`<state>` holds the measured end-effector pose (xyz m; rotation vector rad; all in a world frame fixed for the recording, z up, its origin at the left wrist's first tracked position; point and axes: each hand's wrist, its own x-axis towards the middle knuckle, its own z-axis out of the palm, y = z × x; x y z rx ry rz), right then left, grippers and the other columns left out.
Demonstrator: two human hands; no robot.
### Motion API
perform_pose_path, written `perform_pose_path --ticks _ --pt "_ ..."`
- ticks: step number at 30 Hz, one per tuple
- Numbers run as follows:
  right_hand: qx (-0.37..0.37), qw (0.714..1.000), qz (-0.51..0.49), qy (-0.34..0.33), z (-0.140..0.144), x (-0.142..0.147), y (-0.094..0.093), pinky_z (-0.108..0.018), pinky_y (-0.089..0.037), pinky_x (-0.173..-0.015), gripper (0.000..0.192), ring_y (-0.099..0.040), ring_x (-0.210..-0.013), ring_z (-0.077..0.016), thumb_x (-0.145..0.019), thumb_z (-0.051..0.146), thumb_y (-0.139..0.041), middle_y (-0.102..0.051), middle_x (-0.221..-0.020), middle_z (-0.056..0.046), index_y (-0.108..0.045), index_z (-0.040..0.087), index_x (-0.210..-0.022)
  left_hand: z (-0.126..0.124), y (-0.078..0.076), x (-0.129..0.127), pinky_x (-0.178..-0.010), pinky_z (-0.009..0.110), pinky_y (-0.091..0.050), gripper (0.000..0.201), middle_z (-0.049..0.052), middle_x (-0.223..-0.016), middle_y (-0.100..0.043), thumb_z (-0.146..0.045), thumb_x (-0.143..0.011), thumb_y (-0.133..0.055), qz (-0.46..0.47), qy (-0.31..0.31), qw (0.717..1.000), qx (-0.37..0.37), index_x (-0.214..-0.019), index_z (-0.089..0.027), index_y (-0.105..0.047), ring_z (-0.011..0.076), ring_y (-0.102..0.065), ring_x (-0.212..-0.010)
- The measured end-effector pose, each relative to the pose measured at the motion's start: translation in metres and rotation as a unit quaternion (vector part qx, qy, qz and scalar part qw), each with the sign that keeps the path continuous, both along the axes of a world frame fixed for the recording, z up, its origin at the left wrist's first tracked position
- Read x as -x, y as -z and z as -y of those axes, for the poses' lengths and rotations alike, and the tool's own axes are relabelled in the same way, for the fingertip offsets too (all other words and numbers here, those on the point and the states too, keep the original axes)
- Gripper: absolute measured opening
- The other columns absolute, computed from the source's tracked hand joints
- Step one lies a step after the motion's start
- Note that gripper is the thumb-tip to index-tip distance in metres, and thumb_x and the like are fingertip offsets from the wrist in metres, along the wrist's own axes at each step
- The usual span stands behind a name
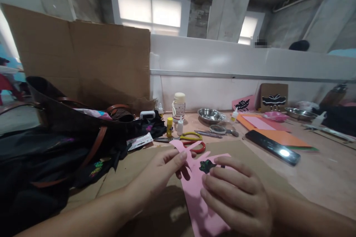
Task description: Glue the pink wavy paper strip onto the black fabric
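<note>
My left hand [172,162] pinches a curled strip of pink paper [182,147] between thumb and fingers. Under both hands lies a larger pink sheet [194,196], its top edge cut into strips. A small dark piece with a jagged outline and green specks [206,166] shows at the fingertips of my right hand [235,189]. The fingers of this hand are curled around the piece's right side, and its thumb is hidden. Just beyond my left hand lie red-handled scissors [200,147] and yellow-handled scissors [194,135].
Brown cardboard [133,172] covers the table in front of me. A black bag [63,114] stands at left. Behind the scissors are a glue stick [169,127], a glue bottle [180,127], a flask [178,106] and a steel bowl [210,115]. A phone [271,147] lies at right on orange paper.
</note>
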<state>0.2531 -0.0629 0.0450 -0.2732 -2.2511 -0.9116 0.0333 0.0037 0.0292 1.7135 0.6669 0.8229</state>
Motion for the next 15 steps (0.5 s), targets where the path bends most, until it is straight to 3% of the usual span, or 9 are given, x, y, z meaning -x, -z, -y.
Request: perform_pose_path --ticks 2,3,5,6,7,8,10,12,15 --pt "0.031 0.999 -0.002 0.009 0.0 0.002 -0.001 -0.04 -0.063 -0.097 0.02 -0.074 -0.085 -0.0206 -0.096 0.012 -0.056 -0.083 -0.09 -0.006 -0.076 0.015 -0.101 -0.004 0.003 0.001 -0.076 0.033 -0.054 0.054 0.007 -0.084 -0.071 -0.068 -0.095 -0.051 0.0 -0.025 1.0 -0.017 -0.09 -0.017 -0.068 0.0221 -0.066 -0.08" --pt "0.046 0.999 0.0 0.012 -0.001 0.003 -0.003 -0.04 -0.063 -0.095 0.02 -0.074 -0.084 -0.0203 -0.098 0.011 -0.055 -0.082 -0.088 -0.007 -0.074 0.014 -0.102 -0.006 0.005 0.002 -0.081 0.035 -0.055 0.054 0.009 -0.096 -0.072 -0.066 -0.096 -0.05 0.002 -0.04 0.999 -0.028 -0.109 -0.017 -0.068 0.0235 -0.067 -0.088" --pt "0.078 0.997 -0.011 0.02 -0.004 0.004 -0.004 -0.039 -0.062 -0.089 0.019 -0.071 -0.082 -0.02 -0.1 0.011 -0.053 -0.08 -0.085 -0.007 -0.072 0.014 -0.103 -0.01 0.012 0.005 -0.096 0.04 -0.051 0.065 0.013 -0.131 -0.065 -0.061 -0.096 -0.052 0.006 -0.069 0.996 -0.061 -0.147 -0.021 -0.048 0.0265 -0.063 -0.112" --pt "0.1 0.994 -0.026 0.023 -0.006 0.004 -0.003 -0.039 -0.061 -0.085 0.019 -0.069 -0.081 -0.0199 -0.101 0.011 -0.052 -0.079 -0.084 -0.007 -0.071 0.014 -0.103 -0.012 0.014 0.007 -0.104 0.042 -0.047 0.073 0.012 -0.145 -0.058 -0.058 -0.093 -0.057 0.003 -0.075 0.994 -0.08 -0.154 -0.024 -0.039 0.028 -0.057 -0.123" --pt "0.127 0.991 -0.044 0.027 -0.009 0.004 0.0 -0.039 -0.06 -0.081 0.019 -0.067 -0.08 -0.0196 -0.101 0.01 -0.051 -0.077 -0.083 -0.007 -0.069 0.014 -0.103 -0.012 0.016 0.008 -0.11 0.043 -0.042 0.077 0.01 -0.152 -0.053 -0.056 -0.088 -0.065 -0.004 -0.073 0.992 -0.1 -0.155 -0.027 -0.04 0.0295 -0.053 -0.13" --pt "0.157 0.985 -0.065 0.028 -0.012 0.004 0.003 -0.037 -0.058 -0.078 0.018 -0.066 -0.079 -0.0192 -0.101 0.01 -0.051 -0.076 -0.082 -0.007 -0.069 0.015 -0.102 -0.011 0.017 0.009 -0.112 0.044 -0.039 0.073 0.008 -0.15 -0.056 -0.051 -0.082 -0.072 -0.017 -0.067 0.991 -0.118 -0.148 -0.028 -0.051 0.0308 -0.052 -0.131" --pt "0.212 0.971 -0.105 0.023 -0.017 0.003 0.009 -0.033 -0.053 -0.071 0.018 -0.062 -0.075 -0.0176 -0.1 0.007 -0.051 -0.072 -0.08 -0.006 -0.067 0.016 -0.099 -0.008 0.018 0.009 -0.105 0.042 -0.043 0.041 0.006 -0.125 -0.072 -0.042 -0.077 -0.077 -0.049 -0.048 0.988 -0.14 -0.116 -0.029 -0.074 0.0307 -0.06 -0.116" --pt "0.235 0.964 -0.127 0.016 -0.018 0.004 0.013 -0.03 -0.048 -0.065 0.019 -0.059 -0.071 -0.0161 -0.099 0.006 -0.05 -0.07 -0.078 -0.005 -0.067 0.016 -0.098 -0.003 0.017 0.007 -0.092 0.038 -0.049 0.015 0.004 -0.095 -0.076 -0.038 -0.082 -0.07 -0.077 -0.035 0.986 -0.142 -0.088 -0.027 -0.078 0.0271 -0.065 -0.094" --pt "0.211 0.97 -0.117 -0.001 -0.012 0.009 0.012 -0.03 -0.044 -0.061 0.021 -0.057 -0.067 -0.016 -0.101 0.007 -0.047 -0.068 -0.075 -0.005 -0.066 0.015 -0.099 0.004 0.015 0.002 -0.078 0.033 -0.05 0.019 0.003 -0.082 -0.073 -0.039 -0.086 -0.063 -0.101 -0.03 0.987 -0.124 -0.08 -0.024 -0.074 0.0236 -0.064 -0.082"
